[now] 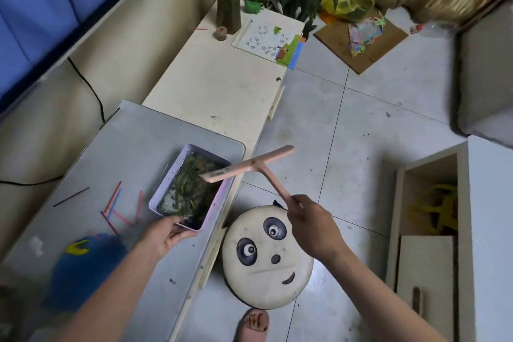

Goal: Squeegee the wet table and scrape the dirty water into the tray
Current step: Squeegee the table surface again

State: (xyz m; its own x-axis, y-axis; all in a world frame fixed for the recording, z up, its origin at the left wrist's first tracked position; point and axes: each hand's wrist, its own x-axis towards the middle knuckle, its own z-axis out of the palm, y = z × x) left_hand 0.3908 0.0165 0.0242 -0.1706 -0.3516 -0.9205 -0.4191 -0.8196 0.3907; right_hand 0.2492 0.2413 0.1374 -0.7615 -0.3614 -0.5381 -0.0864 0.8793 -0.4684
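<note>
A pale lilac tray [215,209] holding dark dirty water and green scraps sits at the right edge of the grey table [133,147], partly overhanging it. My left hand [166,233] grips the tray's near corner. My right hand [308,219] holds the handle of a pink T-shaped squeegee [249,168] raised in the air. One end of its blade reaches over the tray's far right side, and the other end points out over the floor.
Several thin coloured sticks [116,205] lie on the table left of the tray. A blue fuzzy thing [80,266] sits at the near left. A round panda stool [266,258] stands on the floor beside the table, my foot [254,325] below it. A cream bench [222,80] adjoins beyond.
</note>
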